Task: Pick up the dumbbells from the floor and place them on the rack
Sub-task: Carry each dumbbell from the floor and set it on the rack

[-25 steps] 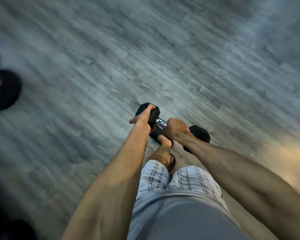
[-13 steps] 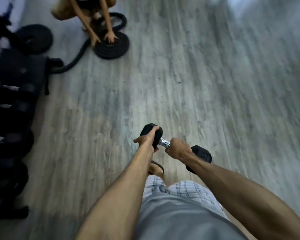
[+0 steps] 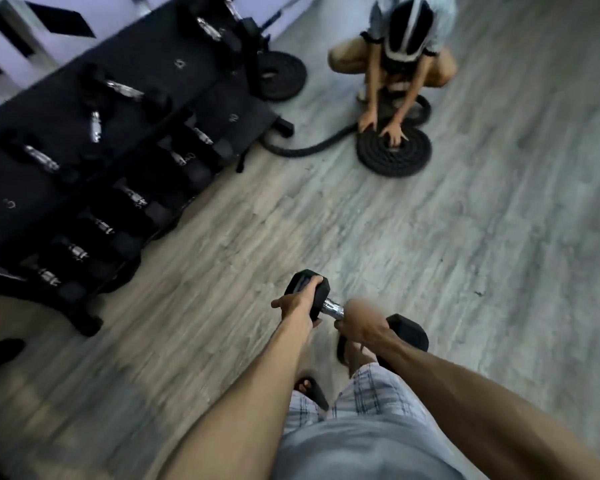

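I carry one black hex dumbbell [image 3: 405,329] with a chrome handle above the grey wood floor, low in the middle of the view. My left hand [image 3: 300,303] cups its left head from the side. My right hand [image 3: 359,323] is wrapped around the chrome bar. The black dumbbell rack [image 3: 146,74] stands at the upper left, its tiers holding several black dumbbells with chrome handles. The rack's near corner lies well to the left of my hands.
A person [image 3: 406,46] crouches at the upper right, both hands on a coiled black battle rope [image 3: 394,154]. A second rope coil [image 3: 281,76] lies by the rack's far end. My feet in sandals show below the dumbbell.
The view has swung up and left, bringing the rack and the crouching person into sight. The dumbbell stays held in both hands in the same grip.
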`<state>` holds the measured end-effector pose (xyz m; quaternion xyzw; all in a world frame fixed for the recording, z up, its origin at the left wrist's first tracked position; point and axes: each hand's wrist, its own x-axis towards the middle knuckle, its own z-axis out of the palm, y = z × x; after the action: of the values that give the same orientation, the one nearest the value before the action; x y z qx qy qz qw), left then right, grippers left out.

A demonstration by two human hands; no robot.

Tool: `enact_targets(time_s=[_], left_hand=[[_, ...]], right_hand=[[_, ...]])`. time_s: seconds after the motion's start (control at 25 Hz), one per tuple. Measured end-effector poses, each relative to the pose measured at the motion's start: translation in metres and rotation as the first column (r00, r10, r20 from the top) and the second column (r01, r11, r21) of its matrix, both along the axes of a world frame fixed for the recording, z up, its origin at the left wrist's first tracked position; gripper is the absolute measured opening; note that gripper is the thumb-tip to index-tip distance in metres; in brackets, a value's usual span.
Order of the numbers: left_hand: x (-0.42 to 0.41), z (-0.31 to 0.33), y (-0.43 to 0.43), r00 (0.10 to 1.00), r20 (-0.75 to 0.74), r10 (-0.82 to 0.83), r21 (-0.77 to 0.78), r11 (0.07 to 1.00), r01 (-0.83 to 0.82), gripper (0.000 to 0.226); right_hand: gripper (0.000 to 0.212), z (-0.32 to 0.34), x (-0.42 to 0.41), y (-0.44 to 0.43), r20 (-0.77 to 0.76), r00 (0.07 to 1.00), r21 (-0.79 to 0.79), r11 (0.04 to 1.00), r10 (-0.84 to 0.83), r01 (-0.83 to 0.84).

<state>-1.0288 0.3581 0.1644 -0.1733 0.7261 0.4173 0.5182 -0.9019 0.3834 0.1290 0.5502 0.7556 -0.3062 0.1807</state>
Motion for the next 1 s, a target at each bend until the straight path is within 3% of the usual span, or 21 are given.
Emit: enact_targets(time_s=[0.28, 0.4, 0.56, 0.72, 1.0], left_hand=[[-0.095, -0.002, 0.137, 0.959, -0.014, 0.283, -0.059, 0.957, -0.283, 0.113], [-0.128, 0.002, 0.190, 0.955, -0.016, 0.295, -0.007, 0.955, -0.295, 0.110], [-0.182, 0.000, 0.253, 0.885, -0.057, 0.462, -0.084, 0.881, -0.466, 0.116], [-0.245, -0.002, 0.311, 0.847, -0.021, 0.531, -0.078, 0.844, -0.531, 0.120], [-0.394, -0.019, 0.412, 0.862, -0.016, 0.507, -0.094, 0.857, -0.506, 0.123]], right_hand=[[0.037, -0.008, -0.102, 0.160, -0.034, 0.981, -0.040, 0.980, 0.193, -0.194], [0.035, -0.002, -0.144, 0.223, -0.037, 0.953, -0.048, 0.952, 0.300, -0.302], [0.034, 0.001, -0.199, 0.297, -0.032, 0.920, -0.045, 0.919, 0.391, -0.392], [0.035, -0.001, -0.265, 0.360, -0.019, 0.898, -0.054, 0.896, 0.440, -0.441], [0.034, 0.000, -0.414, 0.458, 0.007, 0.901, -0.036, 0.901, 0.433, -0.432]])
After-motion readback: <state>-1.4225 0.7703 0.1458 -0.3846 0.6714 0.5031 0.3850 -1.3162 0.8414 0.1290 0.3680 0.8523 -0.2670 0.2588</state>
